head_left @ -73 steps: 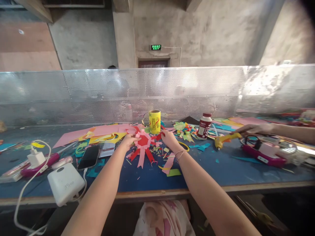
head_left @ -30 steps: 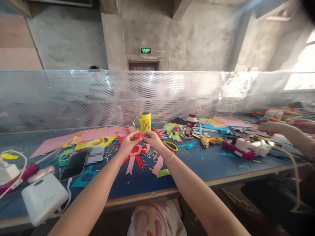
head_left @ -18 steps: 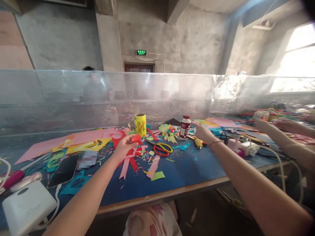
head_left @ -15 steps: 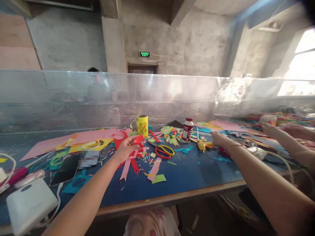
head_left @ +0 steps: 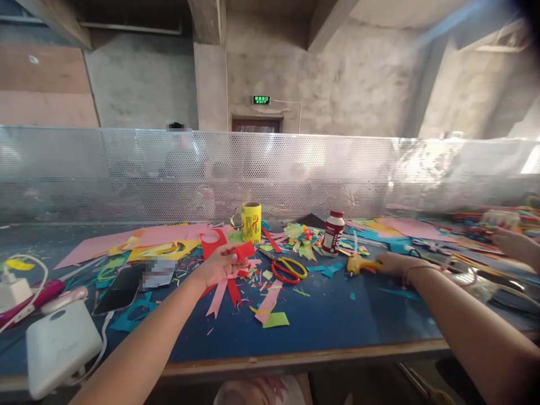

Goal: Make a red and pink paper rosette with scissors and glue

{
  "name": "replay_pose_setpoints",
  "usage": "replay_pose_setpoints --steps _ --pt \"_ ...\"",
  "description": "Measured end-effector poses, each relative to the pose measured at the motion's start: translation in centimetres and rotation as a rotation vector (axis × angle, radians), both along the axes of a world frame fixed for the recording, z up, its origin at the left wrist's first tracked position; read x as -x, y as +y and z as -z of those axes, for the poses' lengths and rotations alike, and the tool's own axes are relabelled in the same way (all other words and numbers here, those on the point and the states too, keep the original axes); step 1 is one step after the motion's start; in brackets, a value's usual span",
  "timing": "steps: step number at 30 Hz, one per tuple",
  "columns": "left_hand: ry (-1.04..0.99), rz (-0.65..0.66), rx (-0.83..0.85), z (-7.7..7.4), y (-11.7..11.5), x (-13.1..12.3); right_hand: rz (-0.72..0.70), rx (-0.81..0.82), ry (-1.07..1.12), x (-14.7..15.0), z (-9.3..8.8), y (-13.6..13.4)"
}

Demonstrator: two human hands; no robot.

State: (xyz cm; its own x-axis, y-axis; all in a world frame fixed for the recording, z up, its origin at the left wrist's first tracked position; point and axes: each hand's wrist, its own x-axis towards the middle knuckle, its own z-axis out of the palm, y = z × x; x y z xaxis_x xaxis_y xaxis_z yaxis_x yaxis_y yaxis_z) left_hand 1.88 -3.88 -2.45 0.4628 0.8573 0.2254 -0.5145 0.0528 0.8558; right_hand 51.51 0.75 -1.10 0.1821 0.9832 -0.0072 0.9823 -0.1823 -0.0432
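My left hand (head_left: 219,265) pinches a small piece of red paper (head_left: 245,250) between thumb and fingers, above a heap of paper scraps. My right hand (head_left: 391,263) is closed at the handle end of a yellow glue gun (head_left: 358,264), whose nozzle points left over the table; its fingertips are partly hidden. Between the hands lie scissors (head_left: 291,270) with red and yellow handles. Pink strips (head_left: 268,301) with notched ends and a green paper piece (head_left: 276,320) lie nearer the front edge.
Behind the scissors stand a yellow tape roll (head_left: 252,223) and a dark red and white bottle (head_left: 333,233), beside a paper-strip cluster (head_left: 301,236). A white power bank (head_left: 63,346) and phone (head_left: 118,289) lie left. A perforated screen (head_left: 270,174) runs behind. Another person's hand (head_left: 512,244) reaches in at right.
My right hand has come down from above onto the glue gun's handle end. The red piece in my left hand has turned slightly. The view has shifted left.
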Motion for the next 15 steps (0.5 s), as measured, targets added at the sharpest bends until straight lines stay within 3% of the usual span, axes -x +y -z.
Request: replay_pose_setpoints --steps 4,7,12,15 --pt "0.014 0.003 -0.036 0.0 0.0 0.0 -0.041 0.050 -0.010 0.1 -0.7 -0.3" --pt "0.013 -0.026 -0.038 -0.3 -0.1 0.0 -0.025 -0.017 -0.105 0.2 -1.9 -0.6" --pt "0.015 -0.057 -0.010 -0.4 -0.1 -0.1 0.070 -0.295 -0.361 0.0 -4.7 -2.3" --pt "0.031 -0.043 -0.016 -0.4 -0.1 -0.1 0.162 -0.547 -0.436 -0.1 -6.9 -4.0"
